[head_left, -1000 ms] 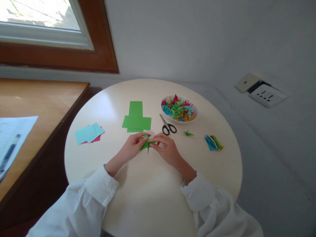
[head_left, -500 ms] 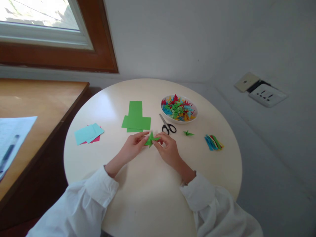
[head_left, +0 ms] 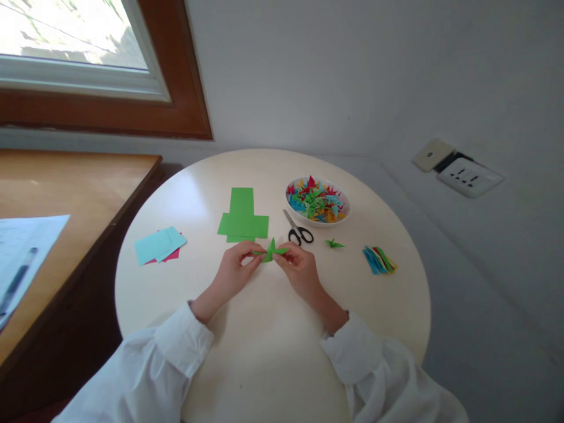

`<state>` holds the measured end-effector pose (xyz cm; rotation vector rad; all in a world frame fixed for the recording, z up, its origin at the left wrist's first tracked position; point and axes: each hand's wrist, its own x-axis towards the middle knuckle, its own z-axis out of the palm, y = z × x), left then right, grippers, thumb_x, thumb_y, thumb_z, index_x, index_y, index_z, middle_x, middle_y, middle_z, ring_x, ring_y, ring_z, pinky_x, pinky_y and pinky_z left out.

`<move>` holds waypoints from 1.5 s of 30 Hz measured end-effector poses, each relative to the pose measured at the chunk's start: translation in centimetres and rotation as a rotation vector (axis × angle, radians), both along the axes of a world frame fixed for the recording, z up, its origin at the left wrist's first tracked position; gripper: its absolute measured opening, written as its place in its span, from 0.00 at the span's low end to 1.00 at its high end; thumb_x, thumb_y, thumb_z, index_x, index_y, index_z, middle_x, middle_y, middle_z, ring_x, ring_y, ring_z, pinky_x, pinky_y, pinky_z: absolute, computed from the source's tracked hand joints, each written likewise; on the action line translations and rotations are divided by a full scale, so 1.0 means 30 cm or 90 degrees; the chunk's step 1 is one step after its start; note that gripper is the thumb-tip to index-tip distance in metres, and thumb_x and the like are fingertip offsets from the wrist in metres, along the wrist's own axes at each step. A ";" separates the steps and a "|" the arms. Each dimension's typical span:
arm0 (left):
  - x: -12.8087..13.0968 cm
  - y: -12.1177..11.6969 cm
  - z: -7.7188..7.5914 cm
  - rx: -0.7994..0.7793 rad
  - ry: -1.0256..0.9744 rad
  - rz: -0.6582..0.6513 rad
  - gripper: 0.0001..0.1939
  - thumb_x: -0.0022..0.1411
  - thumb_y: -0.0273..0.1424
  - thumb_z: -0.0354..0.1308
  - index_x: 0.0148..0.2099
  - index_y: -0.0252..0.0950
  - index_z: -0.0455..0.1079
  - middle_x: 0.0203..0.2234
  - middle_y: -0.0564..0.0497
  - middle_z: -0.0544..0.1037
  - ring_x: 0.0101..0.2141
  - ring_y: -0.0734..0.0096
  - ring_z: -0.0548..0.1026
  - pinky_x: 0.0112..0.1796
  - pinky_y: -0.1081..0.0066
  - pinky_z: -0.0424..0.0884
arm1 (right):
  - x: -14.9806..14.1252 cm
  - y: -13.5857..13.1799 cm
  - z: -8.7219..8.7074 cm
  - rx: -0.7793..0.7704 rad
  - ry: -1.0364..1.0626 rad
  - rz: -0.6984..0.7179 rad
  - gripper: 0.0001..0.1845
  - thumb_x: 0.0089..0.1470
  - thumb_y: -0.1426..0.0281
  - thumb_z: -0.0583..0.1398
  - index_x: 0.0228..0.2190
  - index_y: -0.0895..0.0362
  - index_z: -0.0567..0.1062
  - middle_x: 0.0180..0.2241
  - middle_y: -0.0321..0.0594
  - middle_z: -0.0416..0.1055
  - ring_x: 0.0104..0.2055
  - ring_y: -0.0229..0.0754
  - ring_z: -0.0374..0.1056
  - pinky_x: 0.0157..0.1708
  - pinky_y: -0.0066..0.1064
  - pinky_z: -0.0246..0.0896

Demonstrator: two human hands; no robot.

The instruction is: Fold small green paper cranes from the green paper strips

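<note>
The left hand (head_left: 233, 273) and the right hand (head_left: 298, 269) meet over the middle of the round table (head_left: 264, 364). Between them is a small green folded paper (head_left: 270, 251). Both hands grasp it. The left fingertips (head_left: 258, 253) pinch its left end, and the right fingertips (head_left: 278, 256) pinch its right end. One point of the paper sticks up between the two hands. I cannot tell if it touches the table or sits just above it.

Both arms wear white sleeves (head_left: 176, 346).

Just behind the hands lie flat green sheets (head_left: 242, 220), one on top of another. To their right are scissors (head_left: 298, 230) with black handles, lying on the table with the blades pointing away from the person. Behind the scissors is a white bowl (head_left: 318, 220) full of small folded papers in red, blue, green and yellow. A tiny green crane (head_left: 333, 243) sits on the table, near the scissors and to their right. Farther right is a little pile of coloured strips (head_left: 379, 259).

On the left side of the table lie light blue sheets (head_left: 158, 244) on top of a red one.

Beside the table on the left is a wooden desk (head_left: 79, 188) with a white page (head_left: 24, 244) and a pen (head_left: 17, 281) on it. A window (head_left: 74, 41) is above the desk.
</note>
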<state>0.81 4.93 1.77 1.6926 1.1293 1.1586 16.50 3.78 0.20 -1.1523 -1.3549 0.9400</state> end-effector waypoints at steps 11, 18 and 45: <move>-0.001 0.005 -0.019 0.053 -0.005 -0.033 0.03 0.52 0.25 0.56 0.29 0.34 0.70 0.26 0.49 0.73 0.28 0.72 0.71 0.31 0.73 0.68 | -0.001 0.006 -0.002 0.013 -0.014 0.008 0.05 0.42 0.69 0.62 0.22 0.57 0.72 0.22 0.35 0.66 0.24 0.34 0.58 0.24 0.28 0.53; 0.005 0.003 -0.014 0.021 0.003 -0.030 0.05 0.50 0.21 0.54 0.29 0.34 0.69 0.26 0.50 0.73 0.28 0.73 0.70 0.31 0.73 0.67 | -0.006 -0.002 0.005 0.005 -0.012 0.004 0.05 0.42 0.69 0.62 0.21 0.58 0.72 0.22 0.34 0.65 0.24 0.34 0.58 0.24 0.27 0.53; 0.020 0.009 -0.019 -0.065 -0.093 0.065 0.04 0.50 0.29 0.58 0.29 0.34 0.67 0.24 0.51 0.73 0.27 0.73 0.72 0.30 0.73 0.70 | -0.027 0.000 -0.010 -0.113 0.103 0.028 0.10 0.43 0.64 0.61 0.25 0.58 0.75 0.22 0.38 0.74 0.24 0.39 0.70 0.24 0.30 0.64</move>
